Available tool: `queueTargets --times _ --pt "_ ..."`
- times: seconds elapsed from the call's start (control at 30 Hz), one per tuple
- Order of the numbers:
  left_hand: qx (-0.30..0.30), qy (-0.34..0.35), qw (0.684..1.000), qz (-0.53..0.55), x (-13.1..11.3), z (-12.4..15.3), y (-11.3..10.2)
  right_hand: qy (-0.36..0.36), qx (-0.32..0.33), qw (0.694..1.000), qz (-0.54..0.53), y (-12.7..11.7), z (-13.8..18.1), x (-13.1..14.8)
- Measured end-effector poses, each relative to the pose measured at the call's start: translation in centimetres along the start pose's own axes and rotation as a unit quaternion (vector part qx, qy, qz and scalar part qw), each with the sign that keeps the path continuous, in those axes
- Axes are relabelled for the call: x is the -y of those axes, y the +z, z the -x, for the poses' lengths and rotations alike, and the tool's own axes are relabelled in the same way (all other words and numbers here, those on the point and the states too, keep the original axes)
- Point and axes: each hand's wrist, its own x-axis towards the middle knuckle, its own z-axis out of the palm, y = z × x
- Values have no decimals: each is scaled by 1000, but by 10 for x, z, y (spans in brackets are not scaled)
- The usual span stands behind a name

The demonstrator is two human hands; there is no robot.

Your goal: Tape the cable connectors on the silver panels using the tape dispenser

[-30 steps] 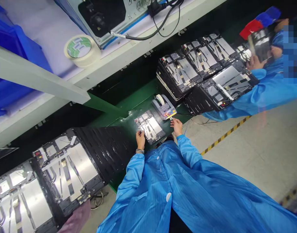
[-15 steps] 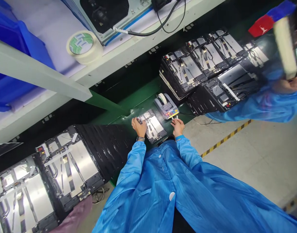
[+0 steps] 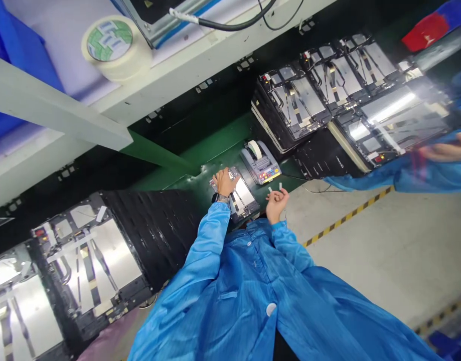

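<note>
My left hand (image 3: pixel 224 181), with a wristwatch, rests on the upper corner of a small open device frame (image 3: pixel 244 198) with metal plates, and covers part of it. Whether its fingers hold anything small is hidden. My right hand (image 3: pixel 277 204) sits just to the right of that frame, fingers loosely curled, holding nothing visible. Two small white strips (image 3: pixel 275 187) lie just above it, apart from the fingers. A grey tape dispenser (image 3: pixel 259 161) with a coloured keypad stands beyond them.
A co-worker's hand (image 3: pixel 446 153) and blue sleeve reach in at right beside stacked black-framed panels (image 3: pixel 294 105). A black slotted conveyor belt (image 3: pixel 149 235) leads toward large panels (image 3: pixel 91 265) at lower left. A masking tape roll (image 3: pixel 110 42) sits on a white shelf above.
My left hand has moved up onto the frame's corner. My right hand has drawn back slightly from the white strips. The co-worker's held item has left view, and the whole view has shifted.
</note>
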Motion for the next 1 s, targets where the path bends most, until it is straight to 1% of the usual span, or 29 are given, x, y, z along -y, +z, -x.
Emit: queueTargets --times 0.07,0.1,0.17,0.3,0.43,0.53,0.6,0.67,0.73,0.8,0.87,0.9,1.0 --pt "1 5 1000 8 4 -1 -1 -81 88 992 36 -4 22 -12" --pt "1 7 1000 14 5 -1 -1 -98 119 986 54 -3 31 -18" --pt "0 11 1000 27 8 -1 -2 -109 159 978 86 1 44 -27" --pt "13 13 999 43 16 3 -6 -114 193 967 122 4 58 -39" --pt "21 7 998 66 27 8 -12 -114 223 959 135 -4 73 -44" --pt "20 -1 997 77 33 9 -13 -116 263 946 152 -9 82 -39" --pt "19 -3 996 83 36 9 -12 -139 289 932 169 -3 77 -28" --pt "16 -3 996 88 37 8 -10 -189 311 912 189 14 60 -11" --pt "14 -1 996 91 38 7 -8 -253 330 883 216 44 33 7" --pt "11 -2 996 91 38 7 -7 -292 365 849 247 78 4 18" --pt "6 -3 996 94 38 7 -6 -297 410 819 269 107 -21 21" --pt "4 -4 995 96 37 8 -6 -293 431 808 273 118 -30 19" --pt "4 -4 995 104 37 8 -6 -278 470 790 279 134 -44 10"
